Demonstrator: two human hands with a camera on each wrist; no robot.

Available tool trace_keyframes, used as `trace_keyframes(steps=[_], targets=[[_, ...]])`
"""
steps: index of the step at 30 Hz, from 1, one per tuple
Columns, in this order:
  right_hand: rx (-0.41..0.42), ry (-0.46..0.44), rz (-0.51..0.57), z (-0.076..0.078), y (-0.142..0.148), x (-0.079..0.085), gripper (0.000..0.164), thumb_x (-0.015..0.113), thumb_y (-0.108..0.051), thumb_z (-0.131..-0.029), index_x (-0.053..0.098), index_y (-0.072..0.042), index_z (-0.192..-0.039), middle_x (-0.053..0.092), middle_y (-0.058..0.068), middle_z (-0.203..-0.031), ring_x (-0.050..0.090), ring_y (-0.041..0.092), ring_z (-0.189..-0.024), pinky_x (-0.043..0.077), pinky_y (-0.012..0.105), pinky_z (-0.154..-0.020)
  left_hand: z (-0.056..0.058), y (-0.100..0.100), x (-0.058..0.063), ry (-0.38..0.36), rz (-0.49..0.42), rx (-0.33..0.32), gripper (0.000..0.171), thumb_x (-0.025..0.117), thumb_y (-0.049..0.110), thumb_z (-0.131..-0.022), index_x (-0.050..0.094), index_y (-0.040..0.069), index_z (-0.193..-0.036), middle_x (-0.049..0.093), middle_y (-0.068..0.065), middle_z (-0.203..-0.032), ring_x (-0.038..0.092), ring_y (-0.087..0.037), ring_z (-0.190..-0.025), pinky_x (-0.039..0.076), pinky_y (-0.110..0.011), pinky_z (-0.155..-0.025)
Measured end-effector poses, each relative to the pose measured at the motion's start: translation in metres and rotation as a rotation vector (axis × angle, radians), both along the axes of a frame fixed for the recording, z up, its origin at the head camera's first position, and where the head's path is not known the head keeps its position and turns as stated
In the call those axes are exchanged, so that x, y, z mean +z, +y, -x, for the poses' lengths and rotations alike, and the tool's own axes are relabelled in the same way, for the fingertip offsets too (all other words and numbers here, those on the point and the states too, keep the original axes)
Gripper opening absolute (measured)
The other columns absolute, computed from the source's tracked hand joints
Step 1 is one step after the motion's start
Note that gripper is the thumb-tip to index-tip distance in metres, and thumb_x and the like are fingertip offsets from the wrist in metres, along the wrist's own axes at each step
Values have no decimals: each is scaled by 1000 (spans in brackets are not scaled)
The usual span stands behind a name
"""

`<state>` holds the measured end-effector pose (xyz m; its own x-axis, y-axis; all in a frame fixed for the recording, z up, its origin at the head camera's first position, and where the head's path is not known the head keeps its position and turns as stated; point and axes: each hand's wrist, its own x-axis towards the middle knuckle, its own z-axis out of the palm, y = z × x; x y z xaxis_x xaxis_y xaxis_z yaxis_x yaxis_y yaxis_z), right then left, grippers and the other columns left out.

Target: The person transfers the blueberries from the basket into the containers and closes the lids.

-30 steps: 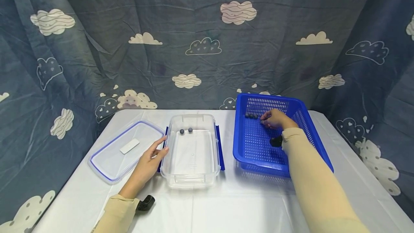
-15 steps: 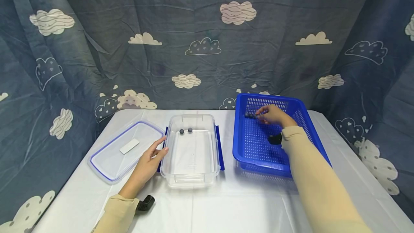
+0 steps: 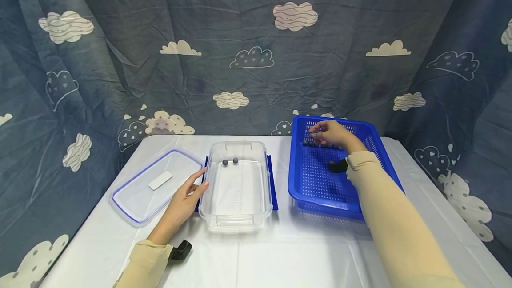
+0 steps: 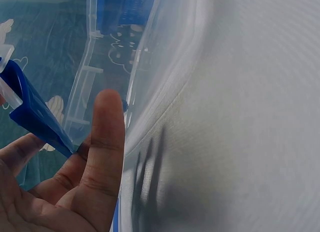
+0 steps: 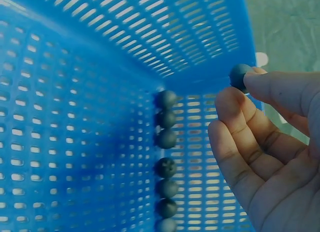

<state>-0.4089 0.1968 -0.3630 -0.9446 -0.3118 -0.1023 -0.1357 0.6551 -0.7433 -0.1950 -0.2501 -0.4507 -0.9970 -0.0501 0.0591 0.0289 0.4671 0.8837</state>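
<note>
My right hand (image 3: 330, 133) is raised over the far end of the blue basket (image 3: 294, 177), pinching a blueberry (image 5: 240, 76) between thumb and fingertips. Below it in the right wrist view, several more blueberries (image 5: 166, 168) lie in a row along the basket's bottom edge. My left hand (image 3: 185, 201) rests at the left side of a clear plastic container (image 3: 236, 223), its fingers extended and touching near the blue side latch (image 4: 37, 114). Two blueberries (image 3: 225, 162) sit at the container's far end.
The container's clear lid (image 3: 138, 199) with a blue seal lies on the white tablecloth (image 3: 296, 257) to the left, a white label (image 3: 160, 180) on it. A cloud-print curtain (image 3: 256, 79) hangs behind and at both sides.
My right hand has risen and moved left and away inside the basket, bringing up a blueberry. The left hand and the container stay in place.
</note>
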Motion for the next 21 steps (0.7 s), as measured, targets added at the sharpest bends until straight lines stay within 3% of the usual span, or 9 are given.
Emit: trace_keyframes(steps=[3,7,10,14,21], targets=[[6,34,-21,-4,0,7,32,62,-11,-109,64,7,-135,72,21,-110,66,16,-86,55,20,-70,0,0,0,4,1,0,55,58,40,-111,46,28,-164,76,-19,-128,68,-34,-127,53,-42,-101],[21,79,-34,-5,0,12,31,62,-11,-109,65,6,-135,71,25,-119,70,31,-103,58,22,-78,1,0,-1,8,-3,0,55,59,40,-111,46,28,-164,76,-20,-129,68,-36,-128,53,-47,-104],[23,67,-24,-5,0,14,34,61,-13,-110,63,4,-139,68,27,-129,70,35,-113,62,34,-92,0,0,-1,1,-10,-2,56,58,41,-111,46,28,-164,75,-20,-131,66,-37,-131,52,-53,-108],[10,43,1,-6,-2,17,35,61,-17,-111,63,-1,-141,67,27,-134,69,35,-118,57,51,-108,-1,0,-2,-4,-15,-2,56,58,42,-111,46,29,-164,75,-20,-132,66,-38,-132,51,-56,-110],[28,66,24,-10,-9,27,36,61,-19,-111,64,-1,-141,70,22,-128,71,21,-106,57,51,-108,0,-1,-2,5,-15,-10,56,58,43,-111,46,29,-164,74,-20,-133,65,-39,-134,51,-58,-111]])
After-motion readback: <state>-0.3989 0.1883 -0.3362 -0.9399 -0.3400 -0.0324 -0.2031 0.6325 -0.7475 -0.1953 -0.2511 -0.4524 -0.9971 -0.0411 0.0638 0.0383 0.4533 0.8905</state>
